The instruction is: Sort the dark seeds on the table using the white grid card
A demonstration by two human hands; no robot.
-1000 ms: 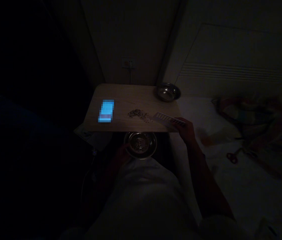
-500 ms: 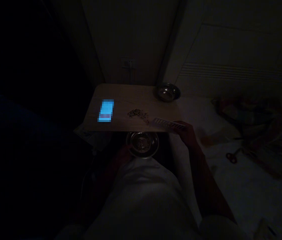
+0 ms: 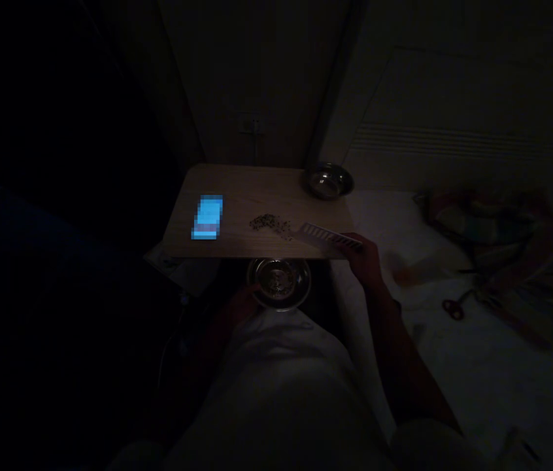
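A right hand [image 3: 365, 261] grips a slotted tool [image 3: 318, 235] over a wooden table [image 3: 242, 186], dark bits [image 3: 267, 222] scattered left of that hand, left hand [image 3: 246, 299] clasping a metal bowl [image 3: 301, 284] below.

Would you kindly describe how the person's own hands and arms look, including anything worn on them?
The right hand is ungloved, its forearm bare below a short, pale-looking sleeve; a small dark shape at the forearm's edge is too dim to identify. The left hand also looks ungloved, deep in shadow.
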